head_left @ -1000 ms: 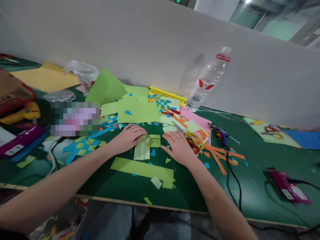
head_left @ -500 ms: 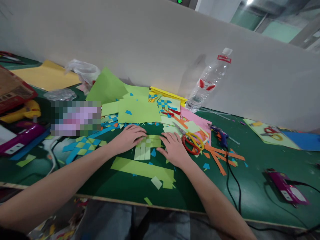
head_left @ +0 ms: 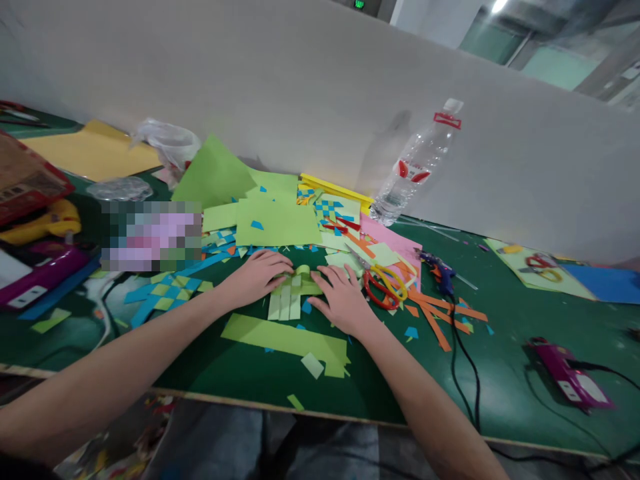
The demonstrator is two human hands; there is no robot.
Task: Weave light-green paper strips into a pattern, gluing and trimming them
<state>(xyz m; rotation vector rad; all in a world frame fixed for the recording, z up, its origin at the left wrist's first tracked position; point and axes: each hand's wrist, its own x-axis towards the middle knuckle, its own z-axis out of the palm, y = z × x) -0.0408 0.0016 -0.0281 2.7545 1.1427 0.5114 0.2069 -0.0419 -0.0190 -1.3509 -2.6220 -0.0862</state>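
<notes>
Several pale green paper strips (head_left: pixel 285 303) lie side by side on the green table, crossed by a brighter green paper strip (head_left: pixel 303 271) that bows upward in its middle. My left hand (head_left: pixel 263 273) rests flat, fingers stretched out, with its tips on the left edge of the crossed strips. At their right edge is my right hand (head_left: pixel 339 293), fingertips against the cross strip's end and thumb held apart. Nearer to me lies a long green paper piece (head_left: pixel 285 340), with a small pale scrap (head_left: pixel 313 365) beside it.
Scissors (head_left: pixel 384 285) with red and yellow handles lie right of my right hand, near orange strips (head_left: pixel 440 317) and a glue gun (head_left: pixel 440 272). A plastic bottle (head_left: pixel 415 170) leans on the wall. Left are blue-green woven strips (head_left: pixel 167 290) and a purple device (head_left: pixel 45 277).
My right hand has shifted slightly left, its fingers drawing nearer to my left hand. The bright green cross strip, flatter before, now bulges upward. My left hand has hardly moved.
</notes>
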